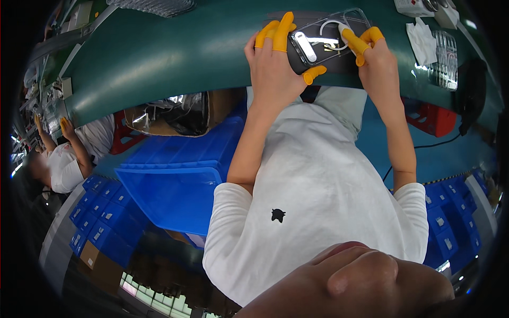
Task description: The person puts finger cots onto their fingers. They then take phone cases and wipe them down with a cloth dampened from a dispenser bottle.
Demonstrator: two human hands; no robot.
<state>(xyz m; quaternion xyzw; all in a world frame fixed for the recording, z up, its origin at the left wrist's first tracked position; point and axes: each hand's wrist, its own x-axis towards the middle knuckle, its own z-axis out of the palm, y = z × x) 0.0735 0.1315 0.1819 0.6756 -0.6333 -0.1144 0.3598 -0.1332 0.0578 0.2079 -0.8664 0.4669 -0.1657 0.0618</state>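
A clear phone case (pixel 366 21) with a white ring (pixel 322 27) and a pale oblong camera window lies tilted over a dark mat (pixel 345 66). Yellow finger cots cover several of my fingertips. My left hand (pixel 277 66) grips the case at its left end, fingers along the far side and thumb by the near edge. Bent over the case's right part, my right hand (pixel 379 57) has its fingers closed around a small white piece, perhaps a wipe (pixel 342 29), pressed at the ring. Its exact kind is partly hidden by the fingers.
Right of my hands lie a crumpled white tissue (pixel 422 43) and a stack of clear cases (pixel 445 59). A white container (pixel 416 6) stands beyond. Clear plastic packaging (pixel 154 4) sits at the far edge. Below the green table (pixel 159 47) is a blue bin (pixel 175 185); another person (pixel 69 164) works at left.
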